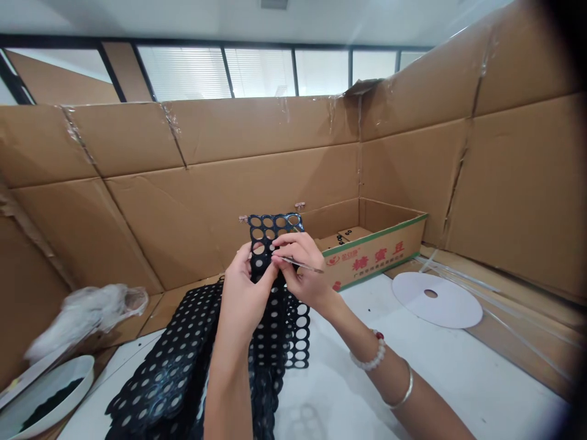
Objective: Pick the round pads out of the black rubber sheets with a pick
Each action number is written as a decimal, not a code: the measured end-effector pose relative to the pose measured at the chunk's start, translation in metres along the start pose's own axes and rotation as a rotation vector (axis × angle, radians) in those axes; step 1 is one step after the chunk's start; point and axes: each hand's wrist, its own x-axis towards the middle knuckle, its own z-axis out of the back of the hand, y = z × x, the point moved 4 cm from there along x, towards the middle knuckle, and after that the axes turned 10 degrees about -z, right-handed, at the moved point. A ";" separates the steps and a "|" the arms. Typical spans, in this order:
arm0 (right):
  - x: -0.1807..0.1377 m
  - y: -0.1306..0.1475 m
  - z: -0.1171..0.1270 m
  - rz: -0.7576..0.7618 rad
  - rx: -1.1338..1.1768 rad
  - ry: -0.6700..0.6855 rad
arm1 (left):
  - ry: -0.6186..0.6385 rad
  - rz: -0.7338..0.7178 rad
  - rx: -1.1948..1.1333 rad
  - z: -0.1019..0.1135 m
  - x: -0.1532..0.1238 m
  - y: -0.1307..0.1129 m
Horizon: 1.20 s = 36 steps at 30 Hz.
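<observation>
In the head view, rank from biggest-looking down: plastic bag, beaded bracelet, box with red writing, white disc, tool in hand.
1. Box
2. Plastic bag and white disc, too alike to rank
3. Tool and beaded bracelet, likewise unsure

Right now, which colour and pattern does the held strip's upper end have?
The strip is black, with rows of round holes, best seen in head view.

- a workshop-like workstation indoors
- white counter (348, 391) fenced by taped cardboard walls (257, 134)
- piled black perforated strips (169, 354) and a printed carton (376, 256)
- framed window panes (254, 70) with blinds (183, 70)
</observation>
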 end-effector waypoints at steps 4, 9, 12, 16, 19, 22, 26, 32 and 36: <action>0.001 -0.014 0.006 -0.169 0.055 -0.012 | 0.056 0.130 -0.068 -0.007 -0.001 0.008; 0.004 -0.032 0.017 -0.414 0.121 -0.118 | 0.123 0.191 -0.079 -0.016 -0.003 0.012; 0.008 -0.049 0.025 -0.578 0.246 -0.198 | 0.200 0.222 -0.077 -0.019 -0.005 0.010; 0.008 -0.072 0.024 -0.740 0.405 -0.196 | 0.243 0.241 -0.081 -0.024 -0.005 0.010; 0.005 -0.085 0.024 -0.798 0.451 -0.214 | 0.255 0.241 -0.081 -0.027 -0.005 0.013; 0.008 -0.099 0.044 -0.810 0.439 -0.318 | 0.274 0.252 -0.090 -0.022 -0.006 0.014; 0.018 -0.117 0.099 -0.739 0.324 -0.586 | 0.291 0.293 -0.136 -0.002 -0.009 0.007; 0.015 -0.130 0.102 -0.661 0.114 -0.565 | 0.296 0.381 -0.255 0.004 -0.006 -0.001; 0.016 -0.115 0.078 -0.668 0.028 -0.444 | 0.332 0.426 -0.369 -0.002 -0.008 -0.004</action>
